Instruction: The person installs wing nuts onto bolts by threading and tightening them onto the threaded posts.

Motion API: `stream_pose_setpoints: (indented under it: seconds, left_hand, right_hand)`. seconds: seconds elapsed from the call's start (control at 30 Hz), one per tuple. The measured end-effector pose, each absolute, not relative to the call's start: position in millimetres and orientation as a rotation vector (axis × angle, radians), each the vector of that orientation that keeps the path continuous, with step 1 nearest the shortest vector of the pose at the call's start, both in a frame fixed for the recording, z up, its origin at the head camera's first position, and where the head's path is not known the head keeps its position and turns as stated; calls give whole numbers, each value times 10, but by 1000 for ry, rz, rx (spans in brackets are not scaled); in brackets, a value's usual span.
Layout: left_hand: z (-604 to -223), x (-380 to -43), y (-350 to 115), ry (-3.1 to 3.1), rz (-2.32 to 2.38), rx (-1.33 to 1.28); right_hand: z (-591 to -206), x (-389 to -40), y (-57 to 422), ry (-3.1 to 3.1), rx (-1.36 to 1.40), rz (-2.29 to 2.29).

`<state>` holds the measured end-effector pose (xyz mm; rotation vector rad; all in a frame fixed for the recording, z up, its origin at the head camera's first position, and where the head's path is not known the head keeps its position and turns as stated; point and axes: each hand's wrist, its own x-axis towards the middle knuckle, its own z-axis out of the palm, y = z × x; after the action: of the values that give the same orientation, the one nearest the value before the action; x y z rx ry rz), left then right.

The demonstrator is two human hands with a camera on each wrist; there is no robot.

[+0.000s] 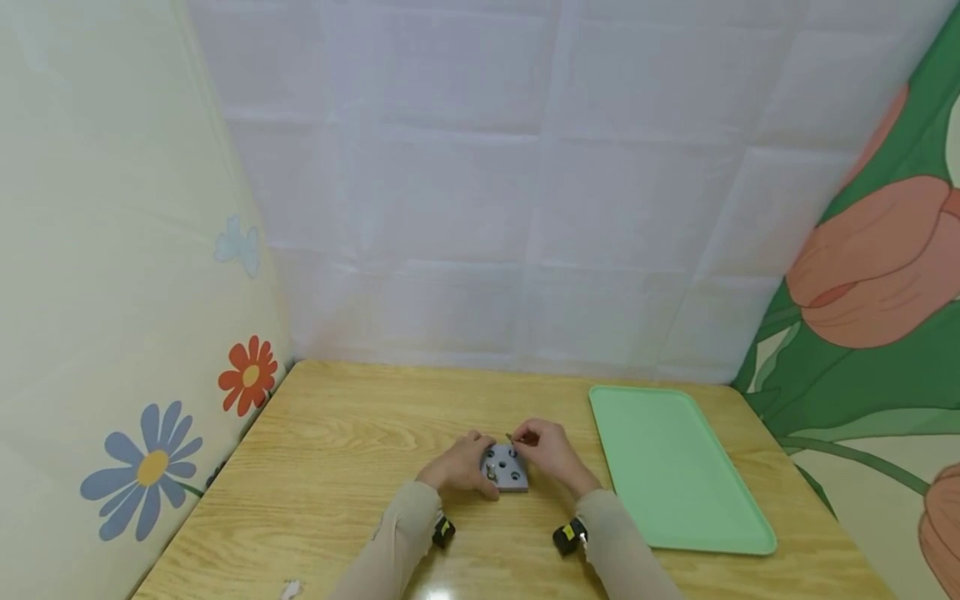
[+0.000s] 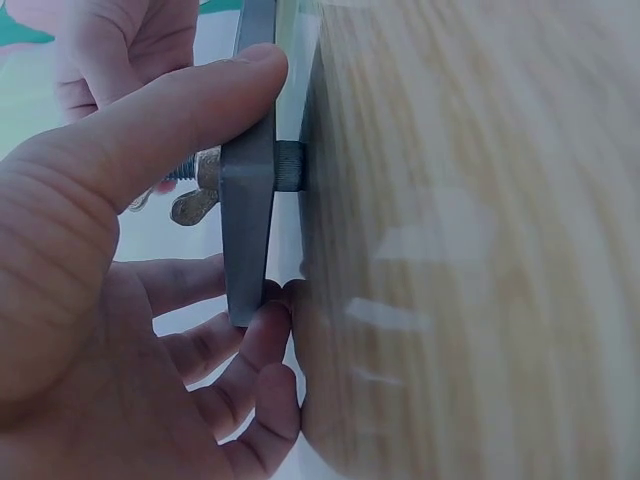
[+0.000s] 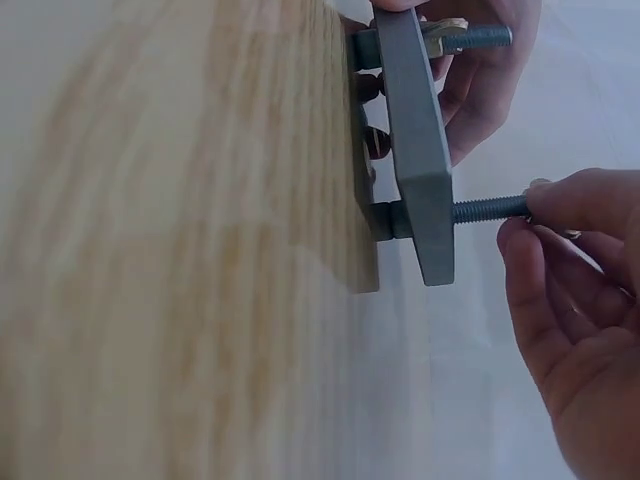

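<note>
My left hand (image 1: 456,467) grips a grey plate (image 1: 513,481) with several holes, thumb on its near edge and fingers round its far side. Through the plate runs a bolt whose head (image 2: 290,166) sits under it, while a wing nut (image 2: 195,206) is on its threads above. On the other side of the plate a second bolt (image 3: 488,209) stands upright. At that bolt's tip my right hand (image 1: 553,457) pinches a small wing nut (image 3: 573,234), mostly hidden by thumb and fingers. The bolt heads hold the plate just above the wooden table.
A light green tray (image 1: 675,467) lies on the table (image 1: 360,433) to the right of my hands. A small white scrap (image 1: 291,590) is near the front left. White cloth (image 1: 450,208) hangs behind the table, with printed cloths at both sides.
</note>
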<state>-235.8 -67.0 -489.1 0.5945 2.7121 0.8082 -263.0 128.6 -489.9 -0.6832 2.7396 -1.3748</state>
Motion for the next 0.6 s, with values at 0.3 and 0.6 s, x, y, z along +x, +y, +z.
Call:
stream_pose_setpoints:
  seconds: [0.3,0.6]
  left_hand:
    - [-4870,-2336,-666,2715,815,601]
    - [-4875,-2332,-658,2715,807,608]
  right_hand:
    - [-4905,-2630,1284,2739,-756,-1328]
    - [-4922,-2622,1323,2702,-821,-1350]
